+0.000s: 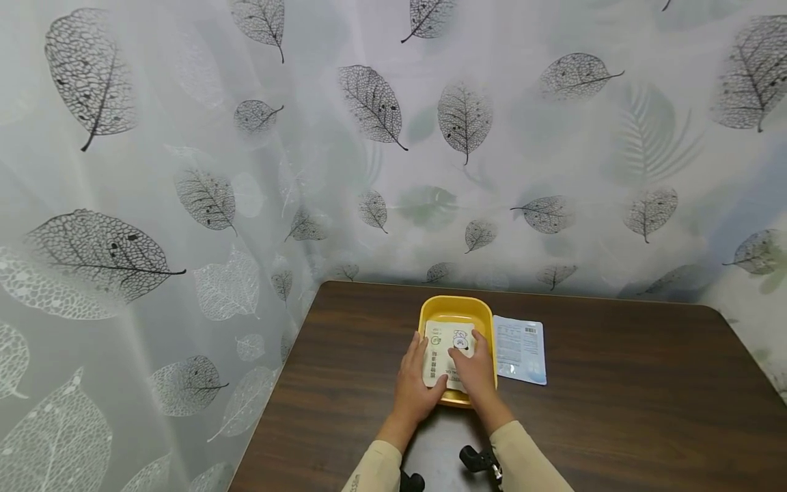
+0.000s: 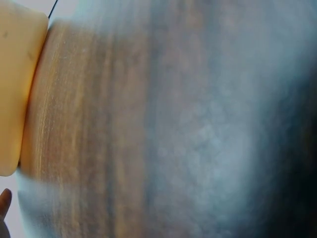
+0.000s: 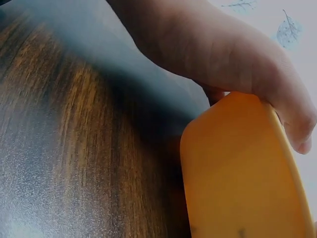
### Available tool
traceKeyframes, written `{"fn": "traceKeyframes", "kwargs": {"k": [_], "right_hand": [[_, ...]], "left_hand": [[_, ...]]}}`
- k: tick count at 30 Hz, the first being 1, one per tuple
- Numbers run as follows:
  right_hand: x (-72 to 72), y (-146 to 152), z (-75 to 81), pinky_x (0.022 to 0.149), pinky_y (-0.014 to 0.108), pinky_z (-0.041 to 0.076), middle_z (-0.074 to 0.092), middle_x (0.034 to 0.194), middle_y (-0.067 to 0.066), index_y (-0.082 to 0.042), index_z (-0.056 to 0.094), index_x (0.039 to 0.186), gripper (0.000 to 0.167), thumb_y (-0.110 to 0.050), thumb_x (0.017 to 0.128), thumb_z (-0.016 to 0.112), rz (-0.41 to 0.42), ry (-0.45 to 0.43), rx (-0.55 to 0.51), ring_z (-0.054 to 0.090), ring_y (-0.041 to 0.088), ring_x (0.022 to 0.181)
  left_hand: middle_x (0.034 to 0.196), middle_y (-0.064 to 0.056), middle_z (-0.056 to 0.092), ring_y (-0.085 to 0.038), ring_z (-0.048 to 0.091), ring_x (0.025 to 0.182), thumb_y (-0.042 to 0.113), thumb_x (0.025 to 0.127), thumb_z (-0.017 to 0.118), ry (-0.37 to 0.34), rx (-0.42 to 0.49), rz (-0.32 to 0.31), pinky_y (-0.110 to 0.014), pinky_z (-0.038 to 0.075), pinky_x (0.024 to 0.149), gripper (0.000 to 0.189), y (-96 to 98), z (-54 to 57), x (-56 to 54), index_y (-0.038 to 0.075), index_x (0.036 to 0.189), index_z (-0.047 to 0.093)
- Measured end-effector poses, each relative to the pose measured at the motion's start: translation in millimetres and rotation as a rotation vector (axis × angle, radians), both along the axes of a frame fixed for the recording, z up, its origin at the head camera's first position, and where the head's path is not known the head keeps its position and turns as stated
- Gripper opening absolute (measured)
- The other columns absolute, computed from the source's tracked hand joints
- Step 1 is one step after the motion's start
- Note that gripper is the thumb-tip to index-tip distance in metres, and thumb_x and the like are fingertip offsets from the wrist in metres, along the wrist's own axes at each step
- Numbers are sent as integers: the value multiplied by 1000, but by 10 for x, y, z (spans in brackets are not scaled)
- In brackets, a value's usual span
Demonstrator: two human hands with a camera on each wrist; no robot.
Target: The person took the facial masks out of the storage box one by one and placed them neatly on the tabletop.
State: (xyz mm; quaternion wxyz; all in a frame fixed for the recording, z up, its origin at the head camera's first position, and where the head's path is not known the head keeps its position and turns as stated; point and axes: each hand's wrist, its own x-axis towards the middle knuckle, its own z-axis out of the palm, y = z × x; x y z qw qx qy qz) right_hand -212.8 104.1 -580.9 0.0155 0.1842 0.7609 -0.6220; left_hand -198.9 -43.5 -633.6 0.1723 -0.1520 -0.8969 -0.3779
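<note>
A cream packet (image 1: 441, 352) with printed characters and a small cartoon face lies inside the yellow tray (image 1: 456, 304) in the head view. My left hand (image 1: 412, 389) is at the packet's left side, fingers along its edge and thumb over its lower part. From the right, my right hand (image 1: 478, 372) reaches across the tray's rim, with thumb on the packet's face and fingers by its right edge. The right wrist view shows that hand (image 3: 233, 59) bent over the tray's wall (image 3: 237, 163). Only a fingertip (image 2: 5, 202) shows in the left wrist view.
A pale blue-and-white sachet (image 1: 520, 350) with fine print lies flat right of the tray, against its side. The brown wooden table (image 1: 615, 410) ends at a leaf-patterned curtain (image 1: 393, 171) behind and to the left.
</note>
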Motion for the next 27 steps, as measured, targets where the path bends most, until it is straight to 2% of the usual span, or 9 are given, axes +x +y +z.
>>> {"fn": "traceKeyframes", "kwargs": {"k": [8, 14, 19, 22, 25, 27], "right_hand": [[28, -18, -4, 125, 52, 26, 27, 168, 17, -11, 27, 161, 77, -22, 94, 63, -35, 48, -26, 30, 34, 154], [72, -17, -17, 124, 50, 29, 42, 161, 17, -7, 37, 156, 70, -12, 93, 67, -65, 206, -121, 39, 32, 151], [85, -15, -42, 123, 53, 29, 43, 160, 19, -3, 37, 155, 69, -1, 92, 67, -5, 311, -180, 42, 38, 148], [83, -18, -52, 122, 51, 31, 42, 161, 18, -4, 37, 155, 72, 0, 91, 68, 49, 312, -155, 43, 36, 147], [94, -17, -46, 112, 45, 47, 49, 156, 18, -6, 41, 155, 70, -6, 91, 70, 106, 274, -86, 55, 35, 136], [107, -14, -35, 104, 42, 52, 53, 153, 17, -9, 44, 154, 66, -13, 93, 70, 132, 234, -21, 61, 32, 127]], "left_hand": [[163, -17, 38, -37, 52, 137, 38, 84, 70, 13, -9, 4, -56, 49, 105, 78, 8, 27, 5, 5, 151, 47], [164, -16, 37, -37, 51, 139, 37, 84, 70, 8, -1, 0, -56, 49, 105, 78, 10, -5, -3, 5, 151, 46], [163, -18, 38, -38, 51, 138, 36, 84, 71, 22, 13, 1, -57, 48, 105, 78, 0, -8, -3, 4, 151, 46], [163, -18, 38, -38, 52, 137, 36, 84, 71, 26, 24, 2, -57, 49, 105, 78, -7, -3, 0, 4, 151, 46], [164, -16, 37, -38, 51, 138, 37, 85, 71, 10, 24, 2, -57, 49, 105, 78, -6, 6, 8, 5, 152, 45], [164, -16, 37, -37, 51, 138, 38, 86, 70, 2, 23, 0, -57, 48, 105, 79, 1, 6, 13, 5, 152, 45]]}}
